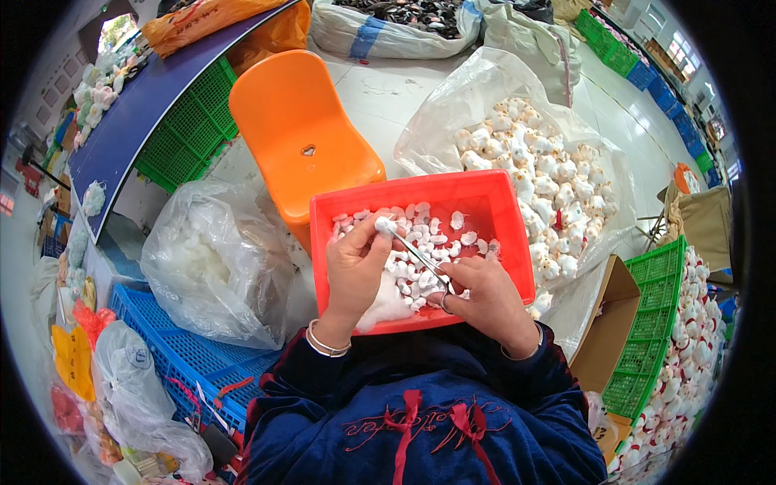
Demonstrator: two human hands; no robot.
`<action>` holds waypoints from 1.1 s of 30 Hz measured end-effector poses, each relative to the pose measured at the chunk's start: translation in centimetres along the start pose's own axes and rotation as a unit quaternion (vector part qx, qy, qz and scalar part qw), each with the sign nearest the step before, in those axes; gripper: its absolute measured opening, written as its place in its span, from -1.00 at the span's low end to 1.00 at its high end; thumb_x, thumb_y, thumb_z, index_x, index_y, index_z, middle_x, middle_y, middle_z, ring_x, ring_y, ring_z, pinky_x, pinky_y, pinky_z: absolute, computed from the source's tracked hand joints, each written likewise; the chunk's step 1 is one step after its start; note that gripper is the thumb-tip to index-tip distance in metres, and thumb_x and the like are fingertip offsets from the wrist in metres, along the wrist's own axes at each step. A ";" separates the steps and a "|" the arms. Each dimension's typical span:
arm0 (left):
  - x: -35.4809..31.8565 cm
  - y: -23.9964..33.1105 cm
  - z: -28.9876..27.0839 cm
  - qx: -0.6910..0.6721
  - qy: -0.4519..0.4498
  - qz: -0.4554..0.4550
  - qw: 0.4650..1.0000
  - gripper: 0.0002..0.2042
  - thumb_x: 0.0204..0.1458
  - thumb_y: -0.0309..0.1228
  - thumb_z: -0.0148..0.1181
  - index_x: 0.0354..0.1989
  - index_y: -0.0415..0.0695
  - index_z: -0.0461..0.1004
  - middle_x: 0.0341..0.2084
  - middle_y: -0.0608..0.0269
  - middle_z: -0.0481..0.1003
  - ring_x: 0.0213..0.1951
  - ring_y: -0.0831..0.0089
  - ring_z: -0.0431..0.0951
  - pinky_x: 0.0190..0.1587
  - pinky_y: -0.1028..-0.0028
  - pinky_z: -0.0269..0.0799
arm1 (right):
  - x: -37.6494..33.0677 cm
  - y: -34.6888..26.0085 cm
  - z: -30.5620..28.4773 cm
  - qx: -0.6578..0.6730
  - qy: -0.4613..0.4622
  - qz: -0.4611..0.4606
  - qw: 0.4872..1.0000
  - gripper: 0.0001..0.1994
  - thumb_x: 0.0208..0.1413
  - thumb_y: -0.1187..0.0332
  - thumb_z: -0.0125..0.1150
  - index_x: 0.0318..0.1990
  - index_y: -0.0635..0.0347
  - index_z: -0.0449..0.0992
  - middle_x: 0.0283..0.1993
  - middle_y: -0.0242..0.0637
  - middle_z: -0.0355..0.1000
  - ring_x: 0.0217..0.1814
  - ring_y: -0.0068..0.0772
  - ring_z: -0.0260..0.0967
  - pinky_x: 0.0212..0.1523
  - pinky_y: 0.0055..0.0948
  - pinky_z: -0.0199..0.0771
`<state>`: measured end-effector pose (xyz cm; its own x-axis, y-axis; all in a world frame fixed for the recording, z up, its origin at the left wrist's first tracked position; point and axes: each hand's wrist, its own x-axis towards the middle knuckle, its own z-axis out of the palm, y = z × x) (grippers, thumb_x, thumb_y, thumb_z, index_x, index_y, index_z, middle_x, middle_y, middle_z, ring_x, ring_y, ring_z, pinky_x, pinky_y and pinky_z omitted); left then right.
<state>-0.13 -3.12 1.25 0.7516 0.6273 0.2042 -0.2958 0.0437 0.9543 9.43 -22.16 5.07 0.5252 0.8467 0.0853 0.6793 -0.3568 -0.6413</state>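
Pinched between the fingers of my left hand is a small white plush piece. My right hand grips metal forceps by the finger loops, and their tip reaches up to the plush piece; whether it is inside cannot be made out. Both hands are over a red plastic basin. Many small white plush pieces lie in it, with a wad of white stuffing at its near left side.
An orange chair stands beyond the basin. Left of it sits a clear bag of white stuffing, near a blue crate. To the right are a large clear bag of plush toys, a cardboard box and a green crate.
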 end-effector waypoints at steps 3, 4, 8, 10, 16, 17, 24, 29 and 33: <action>-1.0 -1.2 0.6 0.025 -0.003 0.019 0.999 -0.79 0.33 -0.57 0.11 0.04 -0.33 0.58 -0.27 0.30 0.61 -0.28 0.61 0.60 -0.18 0.60 0.54 | 0.2 -0.4 0.2 0.040 -0.016 0.020 0.999 -0.65 0.00 0.21 0.51 -0.10 0.18 0.67 -0.43 -0.16 0.49 -0.34 -0.10 0.48 -0.35 -0.12 0.41; -1.1 -1.7 0.7 0.013 -0.008 0.018 1.000 -0.77 0.32 -0.57 0.12 0.08 -0.33 0.57 -0.29 0.33 0.60 -0.30 0.63 0.59 -0.19 0.61 0.53 | 0.3 -0.5 0.3 0.054 -0.019 0.027 0.998 -0.65 0.00 0.21 0.51 -0.09 0.18 0.67 -0.44 -0.15 0.49 -0.36 -0.08 0.48 -0.36 -0.11 0.42; 0.3 -1.5 -1.4 0.056 -0.118 -0.070 0.989 -0.71 0.30 -0.54 0.15 0.16 -0.32 0.53 -0.24 0.32 0.60 -0.26 0.64 0.57 -0.19 0.57 0.53 | -0.1 0.9 0.7 0.033 0.044 -0.007 0.998 -0.66 -0.02 0.23 0.51 -0.12 0.18 0.67 -0.42 -0.17 0.49 -0.32 -0.09 0.47 -0.32 -0.13 0.41; 1.0 -0.6 -2.3 0.027 -0.160 -0.114 0.980 -0.67 0.30 -0.50 0.16 0.20 -0.31 0.51 -0.22 0.33 0.59 -0.25 0.65 0.56 -0.20 0.55 0.53 | 0.1 1.4 -0.9 -0.016 0.045 -0.023 0.999 -0.66 -0.04 0.23 0.52 -0.13 0.16 0.67 -0.39 -0.20 0.51 -0.28 -0.10 0.47 -0.27 -0.14 0.40; 1.6 0.3 -2.6 0.033 -0.138 -0.145 0.979 -0.74 0.29 -0.49 0.20 0.08 -0.33 0.59 -0.30 0.29 0.59 -0.30 0.61 0.56 -0.23 0.59 0.55 | 0.0 1.1 -2.9 -0.155 0.013 -0.043 0.987 -0.64 -0.07 0.24 0.52 -0.09 0.07 0.65 -0.25 -0.31 0.53 -0.11 -0.18 0.44 -0.11 -0.18 0.34; 1.6 0.4 -2.4 0.054 -0.143 -0.159 0.975 -0.75 0.28 -0.48 0.21 0.06 -0.34 0.60 -0.32 0.29 0.59 -0.32 0.62 0.56 -0.24 0.59 0.55 | 0.1 0.9 -3.1 -0.164 0.012 -0.052 0.985 -0.65 -0.07 0.24 0.51 -0.09 0.07 0.64 -0.25 -0.31 0.53 -0.11 -0.18 0.44 -0.10 -0.18 0.34; 1.5 -0.1 -2.7 0.010 -0.133 -0.192 0.972 -0.82 0.28 -0.48 0.21 -0.07 -0.32 0.63 -0.43 0.30 0.58 -0.47 0.64 0.53 -0.35 0.59 0.56 | 0.1 1.1 -4.3 -0.175 -0.016 -0.042 0.984 -0.58 -0.09 0.25 0.52 -0.03 0.08 0.60 -0.18 -0.31 0.50 -0.03 -0.16 0.40 -0.01 -0.17 0.32; 1.5 -0.8 -3.2 -0.120 -0.093 -0.227 0.962 -0.87 0.28 -0.51 0.19 -0.12 -0.28 0.61 -0.48 0.29 0.56 -0.54 0.64 0.48 -0.42 0.55 0.57 | 0.4 0.7 -5.7 -0.177 0.019 -0.048 0.983 -0.41 -0.19 0.21 0.59 0.07 0.10 0.55 -0.04 -0.23 0.45 0.14 -0.09 0.34 0.12 -0.15 0.31; 1.3 -0.4 -2.6 -0.119 -0.101 -0.226 0.961 -0.87 0.28 -0.53 0.17 -0.11 -0.28 0.60 -0.50 0.28 0.54 -0.57 0.64 0.44 -0.42 0.50 0.59 | 0.7 0.6 -5.1 -0.178 -0.002 -0.058 0.982 -0.35 -0.23 0.21 0.63 0.11 0.11 0.54 0.01 -0.22 0.44 0.20 -0.07 0.32 0.17 -0.15 0.30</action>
<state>-0.60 -0.30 0.58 0.9272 0.3392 -0.1590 -0.0200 0.4687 0.8831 12.78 -23.80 8.62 0.4315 0.8914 0.1389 0.8716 -0.3722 -0.3191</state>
